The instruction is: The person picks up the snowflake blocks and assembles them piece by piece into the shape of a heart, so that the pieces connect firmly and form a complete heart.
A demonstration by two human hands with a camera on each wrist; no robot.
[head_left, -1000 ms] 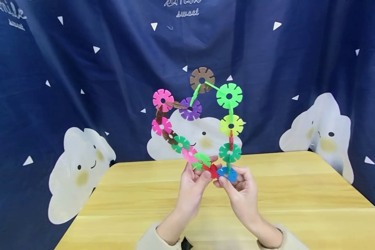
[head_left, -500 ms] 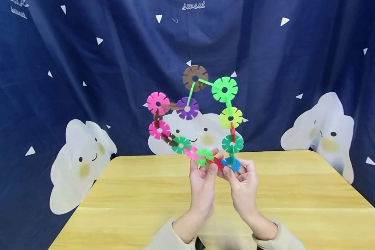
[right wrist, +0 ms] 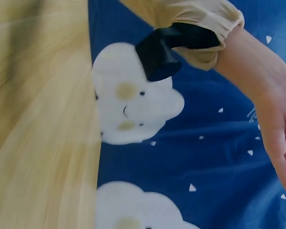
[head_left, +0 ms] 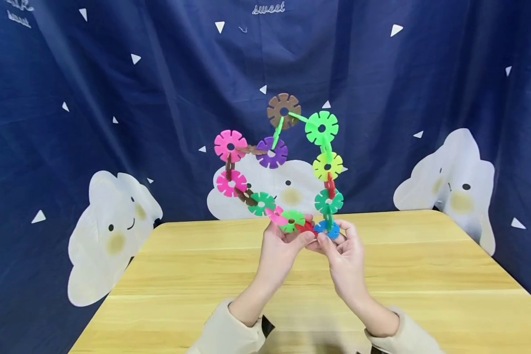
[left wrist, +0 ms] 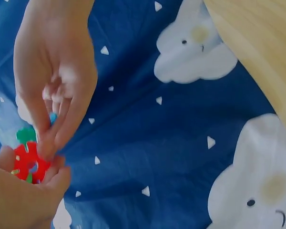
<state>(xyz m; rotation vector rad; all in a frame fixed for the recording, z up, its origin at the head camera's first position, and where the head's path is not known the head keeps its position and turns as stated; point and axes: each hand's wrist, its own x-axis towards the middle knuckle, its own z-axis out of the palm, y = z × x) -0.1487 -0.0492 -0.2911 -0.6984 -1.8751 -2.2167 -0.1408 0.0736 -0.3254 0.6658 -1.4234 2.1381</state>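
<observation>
Notched plastic flower discs are linked edge to edge into a closed, upright loop, held in front of me above the table. At its bottom, my left hand (head_left: 283, 248) pinches the red disc (head_left: 307, 228) between thumb and fingers. Beside it, my right hand (head_left: 347, 255) grips the blue disc (head_left: 326, 229), its thumb close to the left thumb. A brown disc (head_left: 283, 111) tops the loop, with a purple disc (head_left: 272, 152) lower left of it. Both hands meet around the red disc (left wrist: 23, 160) in the left wrist view. The right wrist view shows none of the loop.
A wooden table (head_left: 168, 295) lies under my forearms. Behind it hangs a dark blue curtain (head_left: 181, 88) printed with white clouds and triangles. A black device (right wrist: 162, 55) is strapped at one sleeve cuff.
Both hands have risen slightly with the loop, which swung left and then partly back right. My left hand has turned, and the red disc now tilts more edge-on. Both grips stay.
</observation>
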